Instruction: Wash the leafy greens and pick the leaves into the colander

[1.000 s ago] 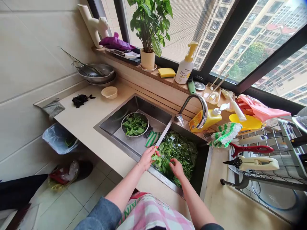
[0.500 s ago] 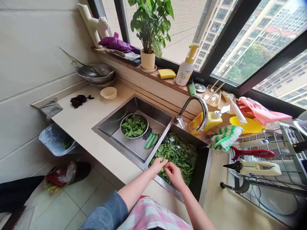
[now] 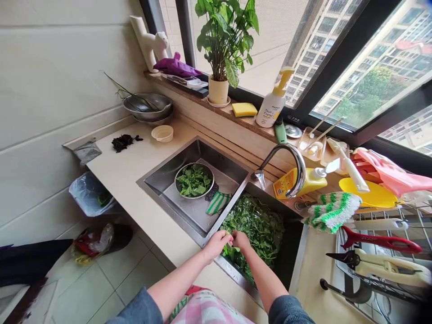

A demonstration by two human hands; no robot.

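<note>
My left hand (image 3: 218, 244) is closed on a piece of leafy greens (image 3: 230, 248) above the near left edge of the right sink basin. Beside it, my right hand (image 3: 240, 241) is closed too, its fingertips meeting the left ones at the same greens. Below both hands, a mass of leafy greens (image 3: 258, 225) lies in water in the right basin. In the left basin (image 3: 168, 198) stands a round metal bowl (image 3: 177, 188) with more picked leaves (image 3: 194, 180). A green-and-white striped scrubber cloth (image 3: 218, 203) lies against that bowl's right side.
A chrome faucet (image 3: 299, 164) arches over the right basin. To the right are a dish rack (image 3: 415, 216), pointed shears (image 3: 388, 265) and a red-handled peeler (image 3: 381, 240). A small cream bowl (image 3: 162, 133) and a dark clump (image 3: 125, 142) sit on the left counter. A lined bin (image 3: 88, 193) hangs below its edge.
The view has shifted, so the sink and counter sit differently in frame. My hands have come closer together, and a green leaf now shows below the fingers.
</note>
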